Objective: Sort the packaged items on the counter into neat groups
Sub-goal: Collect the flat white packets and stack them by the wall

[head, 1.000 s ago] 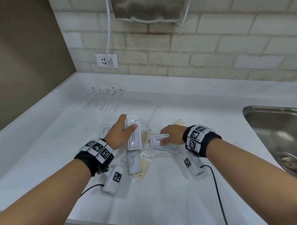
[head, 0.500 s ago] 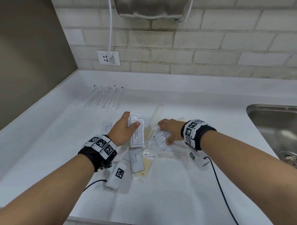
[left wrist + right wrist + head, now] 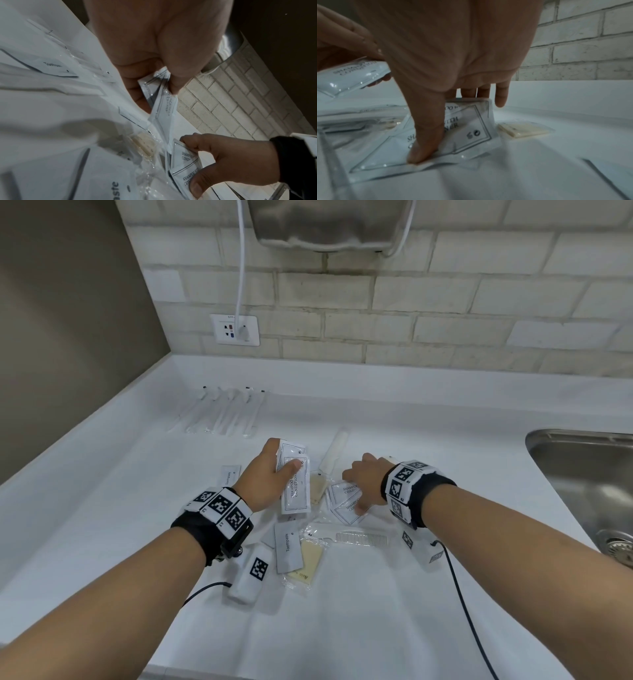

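The shampoo sachets (image 3: 346, 501), two of them overlapping, lie on the white desk (image 3: 428, 440) in the middle of the pile, directly under the right hand (image 3: 368, 479). That hand has its thumb pressed on the near sachet and its fingers (image 3: 483, 92) straight behind the far edge of the other, so it brackets the pair front & back, not yet lifted I think. Their long axes run approx. diagonal, not aligned w/ each other.

The left hand (image 3: 267, 474), just beside on the left, pinches a small stack of same sachets (image 3: 294, 484), thumb on top, long axis pointing away from the person. So the stack is near, only the soap packet (image 3: 317, 486) between.

Around: comb (image 3: 359, 537), toothpaste packet (image 3: 287, 546) and a bath soap packet (image 3: 303, 563) nearer to the person. The toothbrushes (image 3: 222, 414) are grouped at the far left. Much open desk in front & right, until the sink (image 3: 582, 467).
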A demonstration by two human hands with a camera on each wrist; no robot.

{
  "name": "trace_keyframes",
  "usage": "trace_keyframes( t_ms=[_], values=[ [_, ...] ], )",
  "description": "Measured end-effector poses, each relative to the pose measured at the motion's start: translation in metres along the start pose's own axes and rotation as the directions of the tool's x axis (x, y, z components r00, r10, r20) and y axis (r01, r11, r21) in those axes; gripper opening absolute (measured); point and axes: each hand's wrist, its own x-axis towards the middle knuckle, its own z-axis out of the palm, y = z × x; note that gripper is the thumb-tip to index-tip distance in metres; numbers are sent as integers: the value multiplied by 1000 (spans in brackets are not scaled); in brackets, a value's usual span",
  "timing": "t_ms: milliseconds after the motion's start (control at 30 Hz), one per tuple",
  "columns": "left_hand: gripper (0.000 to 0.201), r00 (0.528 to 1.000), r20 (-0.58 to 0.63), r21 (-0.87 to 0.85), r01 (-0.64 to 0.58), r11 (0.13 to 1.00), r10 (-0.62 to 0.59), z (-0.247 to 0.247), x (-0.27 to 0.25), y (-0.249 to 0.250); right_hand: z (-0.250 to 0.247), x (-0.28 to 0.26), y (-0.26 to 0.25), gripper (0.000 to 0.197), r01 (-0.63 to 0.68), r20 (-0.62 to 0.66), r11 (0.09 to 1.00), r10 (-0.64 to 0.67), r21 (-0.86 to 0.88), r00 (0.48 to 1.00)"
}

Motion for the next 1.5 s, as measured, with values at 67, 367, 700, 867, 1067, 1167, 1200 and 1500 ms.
trace_keyframes(
  t_ms=[67,367,700,867,1067,1167,1200,1500],
  values=[
    [34,1000,8,5,1,1000,-1,-1,0,-1,2,-1,0,51,8,4,996,-8,86,1000],
    [34,996,82,-140,50,989,-39,-7,4,3,-31,-21,-19,22,311,-338,772,-133,555,932],
    [46,907,404,-404,291,867,-117,-27,9,15,-59,-7,-38,45,281,-403,730,-8,623,915],
    [60,903,419,-219,201,955,-95,-43,16,3,-66,7,-48,85,251,-406,709,55,659,912],
    [81,913,406,143,-38,989,-24,-75,33,-6,-70,21,-68,111,263,-349,692,-18,672,937],
    [64,931,365,286,-128,950,15,-88,42,-9,-76,34,-77,101,271,-364,669,0,692,931],
    [56,934,355,342,-156,927,26,-93,46,-11,-78,38,-79,91,266,-359,668,2,695,933],
    [19,961,226,246,-216,945,161,-122,86,-37,-102,78,-82,25,180,-375,767,85,616,923]
  ],
)
